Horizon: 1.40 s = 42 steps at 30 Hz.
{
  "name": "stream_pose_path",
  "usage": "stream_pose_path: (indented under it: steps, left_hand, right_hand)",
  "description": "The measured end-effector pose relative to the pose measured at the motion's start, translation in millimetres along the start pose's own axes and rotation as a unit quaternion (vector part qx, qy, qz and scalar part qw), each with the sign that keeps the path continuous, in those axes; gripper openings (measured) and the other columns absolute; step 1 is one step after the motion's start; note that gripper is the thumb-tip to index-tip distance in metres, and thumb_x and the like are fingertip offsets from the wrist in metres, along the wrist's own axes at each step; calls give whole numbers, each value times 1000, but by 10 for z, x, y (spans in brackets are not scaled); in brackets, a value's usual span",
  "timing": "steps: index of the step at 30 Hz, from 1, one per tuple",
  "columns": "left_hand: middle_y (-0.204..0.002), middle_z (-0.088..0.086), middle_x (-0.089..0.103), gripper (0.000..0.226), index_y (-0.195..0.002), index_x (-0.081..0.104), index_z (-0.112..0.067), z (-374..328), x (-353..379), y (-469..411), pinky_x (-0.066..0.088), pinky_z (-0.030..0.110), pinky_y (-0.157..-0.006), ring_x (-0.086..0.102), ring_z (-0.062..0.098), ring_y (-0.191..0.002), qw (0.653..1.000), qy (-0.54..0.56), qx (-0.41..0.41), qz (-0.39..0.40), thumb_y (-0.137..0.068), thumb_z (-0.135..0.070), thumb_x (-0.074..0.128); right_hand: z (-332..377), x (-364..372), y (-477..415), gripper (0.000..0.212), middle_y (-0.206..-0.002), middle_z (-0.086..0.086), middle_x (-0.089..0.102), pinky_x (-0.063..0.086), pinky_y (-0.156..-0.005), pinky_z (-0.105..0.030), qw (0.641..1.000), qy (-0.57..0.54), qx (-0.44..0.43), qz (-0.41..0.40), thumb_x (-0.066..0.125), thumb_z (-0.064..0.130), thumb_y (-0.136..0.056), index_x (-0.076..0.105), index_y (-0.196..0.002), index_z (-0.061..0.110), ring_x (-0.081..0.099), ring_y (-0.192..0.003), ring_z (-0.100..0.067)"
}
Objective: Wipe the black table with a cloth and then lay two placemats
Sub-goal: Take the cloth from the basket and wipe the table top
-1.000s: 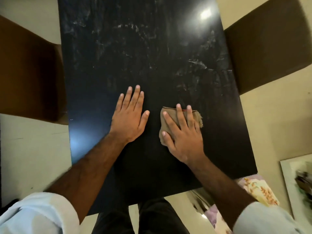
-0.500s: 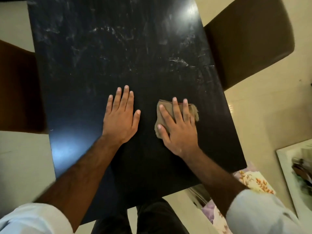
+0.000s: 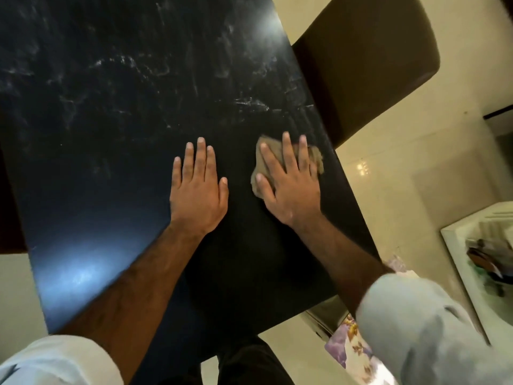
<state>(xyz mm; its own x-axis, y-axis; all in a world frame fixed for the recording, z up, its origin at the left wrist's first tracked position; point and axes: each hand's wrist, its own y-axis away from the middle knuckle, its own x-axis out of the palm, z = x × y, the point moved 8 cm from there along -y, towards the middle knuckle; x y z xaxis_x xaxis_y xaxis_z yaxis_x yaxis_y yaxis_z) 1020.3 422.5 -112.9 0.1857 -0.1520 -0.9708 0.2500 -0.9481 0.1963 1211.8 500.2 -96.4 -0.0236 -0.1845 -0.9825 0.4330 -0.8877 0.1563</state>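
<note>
The black table (image 3: 116,112) fills most of the view, with whitish smears across its far half. My left hand (image 3: 197,187) lies flat on the tabletop, fingers straight and together. My right hand (image 3: 288,182) presses a small tan cloth (image 3: 316,158) flat against the table near its right edge; the cloth shows past my fingers and thumb. A floral patterned piece (image 3: 349,348), perhaps a placemat, peeks out below the table's near right corner, partly hidden by my right sleeve.
A dark brown chair (image 3: 369,56) stands at the table's right side. Another brown chair (image 3: 8,207) is at the left edge. A white tray-like surface (image 3: 460,245) with items sits at the right. Cream tiled floor (image 3: 410,162) surrounds the table.
My right hand has slid the cloth rightward toward the table's right edge. My left hand stays flat on the table. The view has shifted and tilted toward the right.
</note>
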Motion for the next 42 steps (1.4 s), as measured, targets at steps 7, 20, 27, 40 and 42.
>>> stream_pose_path:
  steps: [7,20,27,40,42]
  left_hand:
    - [-186,13,-4,75,-177,7,-7,-50,12,-62,7,58,-139,-4,31,-173,1000,-7,10,-25,-115,-44,29]
    - [-186,12,-3,77,-177,7,-8,-62,20,-67,7,58,-139,-4,31,-173,999,-12,4,-33,-112,-46,20]
    - [-186,13,-4,76,-177,7,-7,-38,43,-67,8,57,-139,-5,31,-173,999,-15,5,-32,-113,-47,18]
    - [-186,12,-6,76,-177,4,-9,-53,-12,-10,5,56,-140,-6,30,-173,999,20,18,-25,-114,-46,23]
    - [-187,10,-3,74,-177,7,-11,-6,-46,-12,2,54,-140,-5,28,-173,997,69,25,-13,-114,-44,26]
  right_hand:
    - [-526,36,441,74,-186,1,-7,13,-135,-64,1000,5,6,18,32,71,-110,11,-176,45,-12,-171,-33]
    - [-1113,-69,130,72,-185,5,-14,15,-131,-63,999,-9,51,12,25,73,-111,2,-175,48,-11,-172,-32]
    - [-1093,-153,-366,70,-186,4,-8,21,-130,-69,998,-39,38,15,22,74,-110,4,-174,51,-6,-172,-34]
    - [-500,-67,-261,72,-186,-6,7,22,-132,-67,998,-11,39,-48,21,71,-111,19,-176,39,3,-171,-40]
    - [-202,47,77,74,-186,-7,3,24,-131,-66,999,-11,22,-23,27,70,-111,14,-176,40,0,-171,-41]
